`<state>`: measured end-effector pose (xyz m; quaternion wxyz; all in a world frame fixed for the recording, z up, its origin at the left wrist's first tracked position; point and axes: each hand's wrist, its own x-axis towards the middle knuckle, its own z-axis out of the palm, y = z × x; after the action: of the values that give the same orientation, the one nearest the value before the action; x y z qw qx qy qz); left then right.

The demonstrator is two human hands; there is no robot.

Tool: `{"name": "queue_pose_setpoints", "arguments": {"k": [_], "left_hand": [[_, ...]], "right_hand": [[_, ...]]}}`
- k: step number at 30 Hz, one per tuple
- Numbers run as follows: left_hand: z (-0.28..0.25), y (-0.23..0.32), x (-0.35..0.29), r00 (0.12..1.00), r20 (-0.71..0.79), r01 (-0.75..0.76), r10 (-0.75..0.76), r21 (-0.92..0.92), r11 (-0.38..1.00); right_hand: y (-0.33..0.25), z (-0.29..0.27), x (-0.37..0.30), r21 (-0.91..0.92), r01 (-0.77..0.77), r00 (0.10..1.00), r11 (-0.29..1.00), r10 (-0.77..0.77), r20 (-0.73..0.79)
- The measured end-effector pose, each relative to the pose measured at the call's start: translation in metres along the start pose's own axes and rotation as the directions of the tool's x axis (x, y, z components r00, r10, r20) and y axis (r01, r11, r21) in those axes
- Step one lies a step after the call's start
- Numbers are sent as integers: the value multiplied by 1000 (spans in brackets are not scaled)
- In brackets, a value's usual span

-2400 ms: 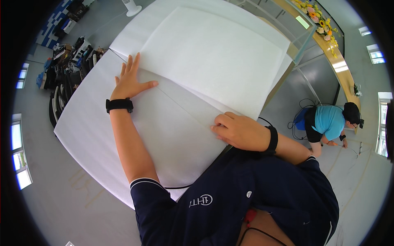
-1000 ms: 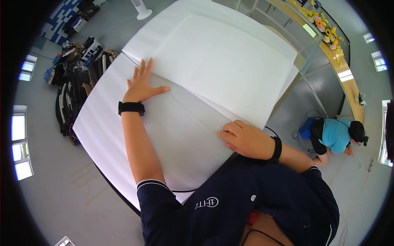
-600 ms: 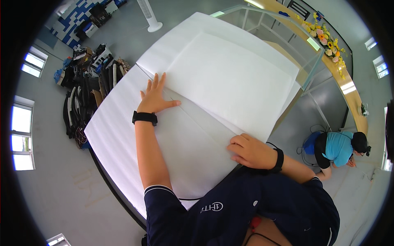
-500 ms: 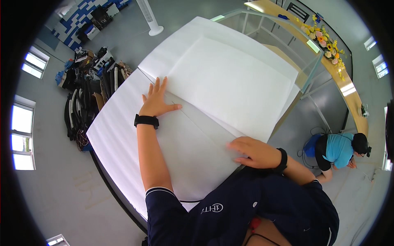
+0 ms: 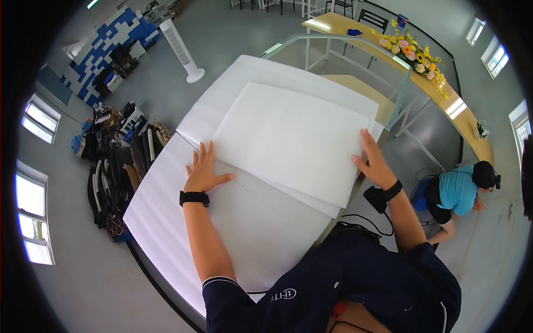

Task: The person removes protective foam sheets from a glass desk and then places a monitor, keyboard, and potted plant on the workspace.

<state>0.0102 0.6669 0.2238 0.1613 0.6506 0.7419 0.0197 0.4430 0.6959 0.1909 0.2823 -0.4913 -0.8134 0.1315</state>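
A white foam-like sheet (image 5: 294, 141) lies at a slight angle over a wider white sheet (image 5: 261, 222) that covers the table. My left hand (image 5: 202, 172) rests flat with spread fingers beside the upper sheet's left corner. Its thumb reaches along a thin seam or crease in the white covering. At the upper sheet's right edge is my right hand (image 5: 376, 162), fingers stretched out and thumb apart, touching or very close to that edge. Both wrists wear black bands, and a small black box hangs by the right one.
Beyond the table stands a glass-sided case (image 5: 344, 53), and behind it a curved wooden counter (image 5: 466, 119) with flowers (image 5: 413, 53). A white tower fan (image 5: 180, 50) is at the far left, near piled gear (image 5: 116, 161). Another person (image 5: 458, 188) crouches on the right.
My right hand has moved from the near edge of the sheets up to the upper sheet's right edge. My left hand stays in about the same spot on the covering. The view has tilted upward.
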Motion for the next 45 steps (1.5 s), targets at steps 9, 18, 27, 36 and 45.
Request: {"name": "queue_pose_setpoints", "arguments": {"k": [9,18,27,36,45], "left_hand": [[13,-21,14,983,-171,-113,67,-278,954],[15,-49,22,908,-379,89,-180,-246,965],[15,-54,24,960,-225,162,-167,-38,986],[18,-28,16,966,-130,237,-225,88,968],[16,-26,15,983,-115,141,-146,-53,989]], "right_hand": [[-34,6,-20,-192,-240,970,952,229,-79],[-96,26,-72,-170,22,999,985,-29,-37],[-98,11,-85,311,79,997,947,-68,-44],[-19,-26,-52,510,-69,948,857,216,-235],[64,-63,31,337,-227,953,914,280,-117]]}}
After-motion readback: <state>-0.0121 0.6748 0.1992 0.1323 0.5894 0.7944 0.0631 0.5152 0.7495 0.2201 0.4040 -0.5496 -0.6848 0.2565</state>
